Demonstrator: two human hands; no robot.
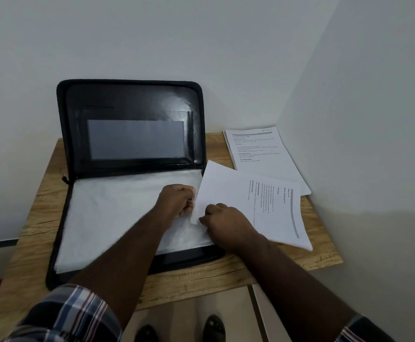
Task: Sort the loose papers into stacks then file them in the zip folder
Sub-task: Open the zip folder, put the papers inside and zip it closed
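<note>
A black zip folder lies open on the wooden table, its lid leaning against the wall and clear plastic sleeves filling its lower half. My left hand has its fingers curled at the right edge of the top sleeve, gripping it. My right hand pinches the near corner of a printed paper stack that lies slanted across the folder's right edge. A second printed stack lies flat at the table's back right.
White walls close in behind and to the right of the table. The table's front edge is near my body, and my feet stand on a light tiled floor below it.
</note>
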